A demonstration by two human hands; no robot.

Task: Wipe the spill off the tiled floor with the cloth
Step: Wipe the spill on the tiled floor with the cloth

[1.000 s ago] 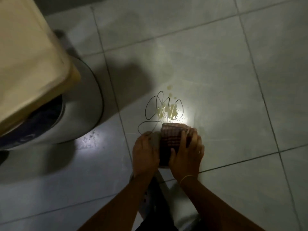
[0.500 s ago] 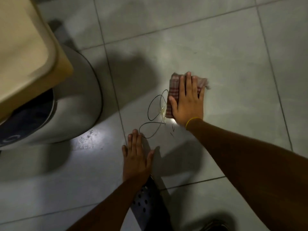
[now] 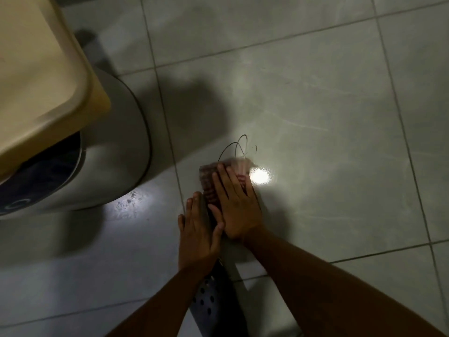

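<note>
A folded red-checked cloth [image 3: 210, 182] lies on the grey tiled floor [image 3: 328, 130], blurred. My right hand [image 3: 237, 207] presses flat on top of it, fingers spread and pointing away from me. My left hand [image 3: 198, 229] rests flat on the tile just left of the cloth, its thumb touching my right hand. No yellow spill shows on the floor; the spot where the cloth sits is covered. A thin black scribble [image 3: 237, 148] marks the tile just beyond the cloth, next to a bright light glare [image 3: 260, 176].
A grey round bin [image 3: 114, 154] stands at the left, with a beige container [image 3: 41, 69] above it. A small scuffed wet-looking patch [image 3: 128, 203] lies by the bin's base. A dark dotted sandal [image 3: 209, 300] is under my arms.
My right hand has pulled the cloth back toward me over the spill spot, from beyond the scribble to next to my left hand. The yellow spill seen a second ago is no longer visible.
</note>
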